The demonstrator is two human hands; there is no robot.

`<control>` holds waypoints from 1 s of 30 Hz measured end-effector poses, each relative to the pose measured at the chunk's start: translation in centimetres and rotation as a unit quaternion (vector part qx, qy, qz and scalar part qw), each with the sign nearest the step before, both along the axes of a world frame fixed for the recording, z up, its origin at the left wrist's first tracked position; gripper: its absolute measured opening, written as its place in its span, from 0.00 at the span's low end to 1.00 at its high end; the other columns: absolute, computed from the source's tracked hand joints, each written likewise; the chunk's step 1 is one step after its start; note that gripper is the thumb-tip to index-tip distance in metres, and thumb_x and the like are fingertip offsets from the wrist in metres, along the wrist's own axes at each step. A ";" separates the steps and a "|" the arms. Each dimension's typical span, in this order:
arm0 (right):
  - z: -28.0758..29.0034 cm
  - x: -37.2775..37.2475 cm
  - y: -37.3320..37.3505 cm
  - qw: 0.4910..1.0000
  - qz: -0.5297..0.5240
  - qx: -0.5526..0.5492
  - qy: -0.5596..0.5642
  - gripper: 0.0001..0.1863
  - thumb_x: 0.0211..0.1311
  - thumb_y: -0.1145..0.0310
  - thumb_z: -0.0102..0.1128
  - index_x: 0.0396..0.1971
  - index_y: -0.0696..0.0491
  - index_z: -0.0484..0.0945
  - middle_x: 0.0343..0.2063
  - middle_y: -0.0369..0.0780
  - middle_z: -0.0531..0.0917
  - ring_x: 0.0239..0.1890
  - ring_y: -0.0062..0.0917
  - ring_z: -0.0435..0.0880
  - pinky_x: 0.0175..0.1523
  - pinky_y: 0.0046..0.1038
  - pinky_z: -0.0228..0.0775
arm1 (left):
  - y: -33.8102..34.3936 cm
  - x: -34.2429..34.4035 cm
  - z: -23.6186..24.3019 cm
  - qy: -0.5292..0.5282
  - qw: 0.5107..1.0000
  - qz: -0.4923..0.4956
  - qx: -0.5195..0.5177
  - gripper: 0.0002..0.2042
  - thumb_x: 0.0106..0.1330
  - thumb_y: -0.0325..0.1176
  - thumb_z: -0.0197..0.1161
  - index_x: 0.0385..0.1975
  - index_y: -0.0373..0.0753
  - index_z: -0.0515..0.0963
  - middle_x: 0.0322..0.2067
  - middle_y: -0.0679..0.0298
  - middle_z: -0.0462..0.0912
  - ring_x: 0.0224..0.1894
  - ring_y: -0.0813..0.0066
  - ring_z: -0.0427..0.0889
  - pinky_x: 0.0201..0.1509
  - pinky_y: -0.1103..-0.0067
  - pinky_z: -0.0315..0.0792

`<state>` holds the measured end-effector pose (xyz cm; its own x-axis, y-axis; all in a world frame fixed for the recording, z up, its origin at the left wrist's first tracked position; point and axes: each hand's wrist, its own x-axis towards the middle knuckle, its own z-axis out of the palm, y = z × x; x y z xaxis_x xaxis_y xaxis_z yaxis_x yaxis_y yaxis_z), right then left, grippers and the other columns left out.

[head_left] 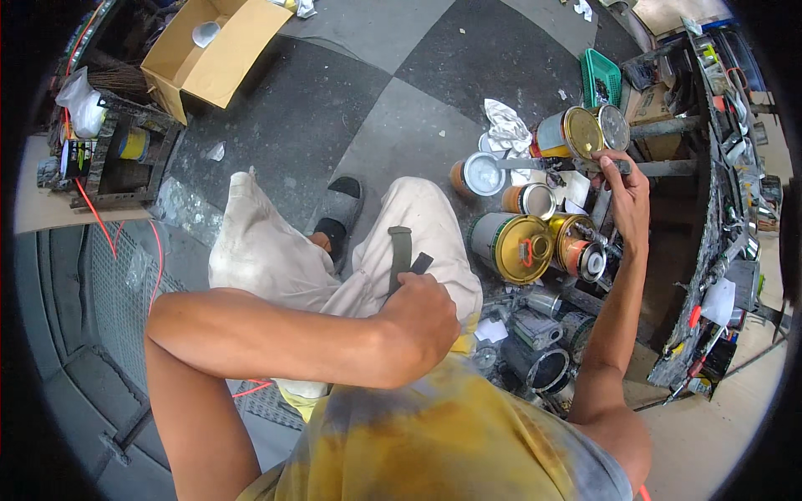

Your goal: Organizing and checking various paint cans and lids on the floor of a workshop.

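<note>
In front of my thigh my left hand is closed in a fist. A dark green flat strip and a small black piece stick out at its top; the gripped part is hidden. My right hand, stretched out to the right, pinches the end of a long flat spatula. The spatula's blade tip reaches the rim of an open tin of pale grey-white paste; whether it touches cannot be told. Gold-lidded tins stand beside the right hand, and a large gold-topped can is nearer me.
To the right runs a cluttered rack. Crumpled white cloth and a green basket are beyond the tins. Used empty-looking cups crowd near my right side. An open cardboard box and a red hose are at left.
</note>
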<state>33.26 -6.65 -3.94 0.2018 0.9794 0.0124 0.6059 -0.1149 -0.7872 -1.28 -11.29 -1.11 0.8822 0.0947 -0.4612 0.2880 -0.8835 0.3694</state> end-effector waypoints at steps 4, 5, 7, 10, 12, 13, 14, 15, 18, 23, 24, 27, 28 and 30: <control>-1.0 0.1 0.3 1.000 0.002 -0.004 0.004 0.12 0.69 0.65 0.55 0.41 0.58 0.81 0.27 0.33 0.80 0.27 0.14 0.74 0.31 0.18 0.62 | 0.0 -0.1 -0.1 -0.002 1.000 -0.002 0.008 0.10 0.59 0.31 0.57 0.34 0.32 0.80 0.34 0.56 0.80 0.39 0.66 0.78 0.37 0.73 0.70; -1.4 0.1 0.4 1.000 0.003 -0.005 0.004 0.12 0.69 0.65 0.55 0.41 0.58 0.81 0.27 0.33 0.80 0.27 0.14 0.74 0.31 0.18 0.62 | 0.0 -0.1 -0.2 -0.002 1.000 -0.001 0.007 0.10 0.59 0.31 0.57 0.34 0.32 0.80 0.34 0.56 0.80 0.39 0.66 0.78 0.37 0.73 0.70; -2.4 -0.4 0.7 1.000 0.012 -0.013 0.008 0.12 0.69 0.65 0.55 0.41 0.58 0.81 0.27 0.33 0.80 0.27 0.14 0.74 0.31 0.19 0.63 | -0.2 -0.2 -0.3 -0.009 1.000 0.004 0.012 0.10 0.59 0.31 0.57 0.34 0.32 0.80 0.34 0.56 0.80 0.39 0.66 0.78 0.37 0.73 0.70; -5.0 -1.3 1.3 0.999 0.028 -0.029 0.016 0.13 0.69 0.64 0.55 0.42 0.58 0.81 0.27 0.33 0.81 0.27 0.14 0.75 0.31 0.19 0.65 | -0.4 -0.3 -0.5 -0.011 1.000 0.010 0.015 0.10 0.59 0.31 0.57 0.34 0.32 0.80 0.34 0.56 0.80 0.39 0.66 0.78 0.37 0.73 0.70; -8.0 -1.2 1.8 0.994 0.065 -0.072 -0.051 0.13 0.68 0.65 0.56 0.43 0.58 0.81 0.29 0.37 0.84 0.27 0.19 0.80 0.33 0.24 0.70 | -0.4 -0.2 -0.5 -0.012 1.000 0.009 0.018 0.10 0.59 0.31 0.57 0.35 0.32 0.80 0.34 0.56 0.80 0.39 0.66 0.78 0.37 0.73 0.71; -9.9 -1.2 1.9 0.994 0.063 -0.072 -0.051 0.13 0.68 0.65 0.56 0.43 0.58 0.81 0.29 0.37 0.84 0.27 0.19 0.80 0.33 0.24 0.70 | -0.3 -0.1 -0.4 -0.013 1.000 0.007 0.018 0.10 0.59 0.31 0.57 0.35 0.32 0.80 0.34 0.56 0.80 0.39 0.66 0.78 0.37 0.73 0.71; -11.7 -1.2 1.9 0.992 0.084 -0.065 -0.065 0.13 0.67 0.64 0.56 0.42 0.58 0.81 0.31 0.40 0.84 0.29 0.23 0.81 0.36 0.27 0.72 | -0.2 0.1 -0.2 -0.008 1.000 0.002 0.018 0.10 0.60 0.31 0.57 0.35 0.33 0.80 0.34 0.56 0.80 0.39 0.66 0.78 0.38 0.73 0.71; -12.9 -1.6 2.0 0.990 0.107 -0.058 -0.076 0.13 0.67 0.64 0.57 0.42 0.57 0.81 0.32 0.43 0.85 0.31 0.27 0.83 0.39 0.29 0.73 | -0.1 0.1 0.0 -0.001 1.000 0.000 0.017 0.10 0.60 0.31 0.56 0.35 0.33 0.80 0.34 0.56 0.80 0.39 0.66 0.78 0.38 0.73 0.71; -13.5 -3.8 2.0 0.986 0.116 -0.089 -0.083 0.13 0.66 0.64 0.57 0.42 0.56 0.81 0.34 0.46 0.85 0.34 0.32 0.84 0.40 0.32 0.73 | -0.3 0.0 0.2 0.011 1.000 0.004 0.019 0.10 0.60 0.31 0.56 0.35 0.33 0.80 0.34 0.57 0.80 0.40 0.66 0.78 0.38 0.73 0.71; -12.9 -4.0 2.3 0.972 0.132 -0.074 -0.180 0.13 0.66 0.62 0.56 0.41 0.55 0.81 0.35 0.48 0.84 0.38 0.39 0.84 0.43 0.35 0.72 | -0.6 -0.3 0.2 0.021 0.999 0.019 0.016 0.10 0.59 0.31 0.56 0.35 0.33 0.80 0.34 0.57 0.80 0.40 0.66 0.77 0.39 0.74 0.71; -13.1 -3.8 2.5 0.972 0.129 -0.075 -0.180 0.13 0.66 0.62 0.56 0.41 0.55 0.81 0.35 0.48 0.84 0.38 0.39 0.84 0.43 0.35 0.72 | -0.6 -0.3 0.2 0.022 0.999 0.021 0.013 0.10 0.59 0.30 0.57 0.35 0.33 0.80 0.34 0.57 0.80 0.40 0.66 0.77 0.39 0.74 0.71; -14.3 -3.5 3.0 0.981 0.134 -0.008 -0.140 0.13 0.66 0.62 0.55 0.41 0.55 0.80 0.36 0.49 0.84 0.38 0.42 0.83 0.43 0.36 0.72 | -0.2 -0.2 0.4 0.018 1.000 0.010 0.019 0.10 0.59 0.30 0.57 0.35 0.33 0.80 0.34 0.57 0.80 0.40 0.66 0.77 0.40 0.74 0.71; -14.3 -3.7 3.1 0.982 0.127 -0.013 -0.140 0.13 0.66 0.62 0.55 0.41 0.55 0.80 0.36 0.49 0.84 0.38 0.42 0.83 0.43 0.36 0.72 | -0.1 -0.2 0.4 0.016 1.000 0.007 0.021 0.09 0.59 0.30 0.57 0.35 0.33 0.80 0.34 0.57 0.80 0.40 0.66 0.77 0.40 0.74 0.71; -13.9 -4.0 3.6 0.978 0.165 -0.046 -0.119 0.13 0.66 0.61 0.55 0.40 0.55 0.80 0.36 0.48 0.84 0.38 0.43 0.83 0.43 0.37 0.73 | -0.2 -0.3 0.5 0.013 1.000 0.007 0.023 0.09 0.59 0.30 0.57 0.34 0.33 0.80 0.34 0.57 0.80 0.40 0.66 0.77 0.40 0.74 0.70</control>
